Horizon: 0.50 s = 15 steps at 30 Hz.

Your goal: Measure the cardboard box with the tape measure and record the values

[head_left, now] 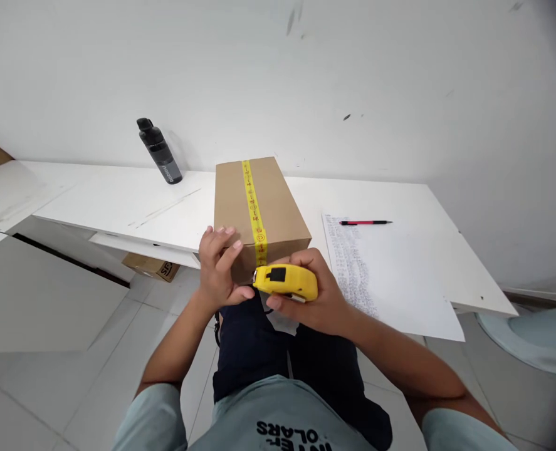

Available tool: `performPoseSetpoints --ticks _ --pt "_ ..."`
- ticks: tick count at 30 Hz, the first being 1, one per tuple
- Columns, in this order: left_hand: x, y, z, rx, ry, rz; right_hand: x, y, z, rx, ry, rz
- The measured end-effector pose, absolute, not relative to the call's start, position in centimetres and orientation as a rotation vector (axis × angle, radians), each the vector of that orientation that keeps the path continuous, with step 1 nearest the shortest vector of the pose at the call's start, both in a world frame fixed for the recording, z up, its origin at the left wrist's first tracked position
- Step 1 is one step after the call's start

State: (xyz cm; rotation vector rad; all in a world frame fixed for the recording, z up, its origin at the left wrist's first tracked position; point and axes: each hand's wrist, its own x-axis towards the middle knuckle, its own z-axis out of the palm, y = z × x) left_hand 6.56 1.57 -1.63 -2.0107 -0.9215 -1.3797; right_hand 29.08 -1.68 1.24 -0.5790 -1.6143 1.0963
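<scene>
My right hand (322, 297) grips a yellow tape measure (284, 280) with a black button, held in front of the near face of a brown cardboard box (235, 200). The box lies on the table, and yellow printed tape (253, 200) runs along its top and down its near side. At the box's near left corner is my left hand (221, 266), fingers spread and resting against the top edge. Its thumb points toward the mouth of the tape measure. Whether any blade is drawn out is hard to see.
A white table (103, 194) stands against the wall. A black water bottle (160, 150) is at the back left. To the right lie written paper sheets (395, 269), with a red and black pen (365, 223) on top. Another carton (150, 266) sits below the table.
</scene>
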Motion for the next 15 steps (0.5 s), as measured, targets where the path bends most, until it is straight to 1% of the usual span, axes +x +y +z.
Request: performPoseSetpoints --ticks 2,4,6,8,12,15 --pt "6.8 1.3 -2.3 -1.957 -0.77 -1.433 29.8 -1.6 1.5 -0.638 -1.587 1.187" --pt "7.0 0.2 -2.3 -2.0 -0.651 -1.327 30.5 -1.5 1.8 -0.636 -1.589 1.288" --pt "7.2 -0.9 -1.7 -2.089 -0.631 -1.171 31.0 -1.5 2.0 -0.615 -1.603 1.367" --pt "7.3 -1.8 -0.9 -2.137 -0.616 -1.123 31.3 -1.5 2.0 -0.608 -1.614 1.403" --pt "6.8 -2.1 -0.3 -2.106 -0.509 -1.214 31.1 -1.8 1.9 -0.65 -1.61 1.355" --pt "4.5 -1.1 -0.3 -1.934 -0.732 -1.229 31.0 -2.0 2.1 -0.666 -1.597 1.194"
